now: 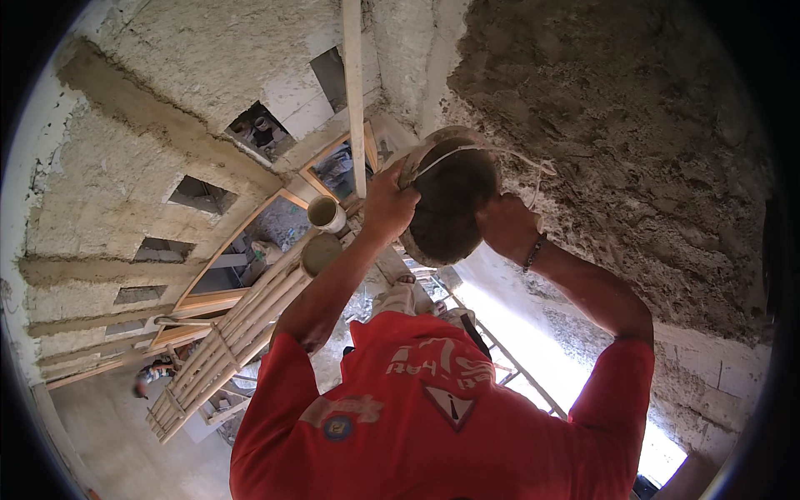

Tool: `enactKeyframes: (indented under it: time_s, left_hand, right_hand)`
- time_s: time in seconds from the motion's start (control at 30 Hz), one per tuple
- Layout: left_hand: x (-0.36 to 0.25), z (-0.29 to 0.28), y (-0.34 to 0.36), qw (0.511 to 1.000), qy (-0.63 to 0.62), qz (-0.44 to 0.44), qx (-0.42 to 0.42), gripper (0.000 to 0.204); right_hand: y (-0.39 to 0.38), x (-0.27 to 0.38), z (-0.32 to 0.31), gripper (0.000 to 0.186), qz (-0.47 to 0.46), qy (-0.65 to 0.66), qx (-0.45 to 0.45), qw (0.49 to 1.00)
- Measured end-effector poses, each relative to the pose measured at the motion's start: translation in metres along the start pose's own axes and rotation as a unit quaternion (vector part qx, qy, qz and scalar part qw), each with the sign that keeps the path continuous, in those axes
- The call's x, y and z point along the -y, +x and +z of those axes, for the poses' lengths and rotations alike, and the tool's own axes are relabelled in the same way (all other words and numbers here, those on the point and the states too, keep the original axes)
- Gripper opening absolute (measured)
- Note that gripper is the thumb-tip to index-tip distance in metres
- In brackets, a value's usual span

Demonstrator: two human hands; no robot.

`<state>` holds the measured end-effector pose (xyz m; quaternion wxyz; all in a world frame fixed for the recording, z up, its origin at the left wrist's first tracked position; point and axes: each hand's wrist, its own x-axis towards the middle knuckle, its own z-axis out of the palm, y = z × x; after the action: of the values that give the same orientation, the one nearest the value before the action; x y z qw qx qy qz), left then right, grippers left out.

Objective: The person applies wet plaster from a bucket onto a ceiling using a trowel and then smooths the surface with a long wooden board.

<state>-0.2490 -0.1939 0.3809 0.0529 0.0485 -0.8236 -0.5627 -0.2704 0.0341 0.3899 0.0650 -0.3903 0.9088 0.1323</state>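
Pole (354, 92) left of bucket (450, 137), rough wall (617, 158) right

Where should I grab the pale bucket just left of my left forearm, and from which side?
Probably take the pale bucket by its rim, from above, on its left. Its round mouth faces up at you, leaving the edge open to hook over; your left forearm passes on its right. I can't make out a handle.

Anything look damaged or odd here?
Possibly the rough brown wall coating at right: lumpy, with a ragged edge against pale grey wall. Unfinished or damaged, can't tell. No spill evident from the round grey bucket in the left hand.
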Motion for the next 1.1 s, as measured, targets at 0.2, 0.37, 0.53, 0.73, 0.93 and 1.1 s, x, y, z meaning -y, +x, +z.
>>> enactKeyframes:
  time_s: [0.2,0.37,0.53,0.73,0.93,1.1]
  left_hand:
    - [0.003,0.026,-0.004,0.997,0.029,-0.074,0.004,0.049]
    - [0.046,0.052,-0.02,0.993,0.11,-0.026,-0.037,0.047]
    - [0.049,0.048,-0.018,0.995,0.062,-0.072,-0.034,0.046]
    - [0.053,0.03,-0.01,0.988,-0.093,-0.113,-0.056,0.045]
    - [0.049,0.025,-0.004,0.978,-0.156,-0.119,-0.072,0.041]
    - [0.095,0.014,0.006,0.959,-0.233,-0.127,-0.103,0.039]
  right_hand:
    - [-0.02,0.016,0.058,0.023,0.074,0.296,0.052,0.951]
    - [-0.022,0.055,0.077,0.028,0.135,0.508,0.003,0.851]
    - [-0.041,0.052,0.105,0.039,0.189,0.582,-0.054,0.789]
    - [-0.052,0.032,0.096,0.043,0.216,0.437,-0.097,0.868]
    - [-0.044,0.02,0.094,0.034,0.22,0.402,-0.112,0.882]
    - [-0.021,0.009,0.087,0.037,0.179,0.385,-0.07,0.903]
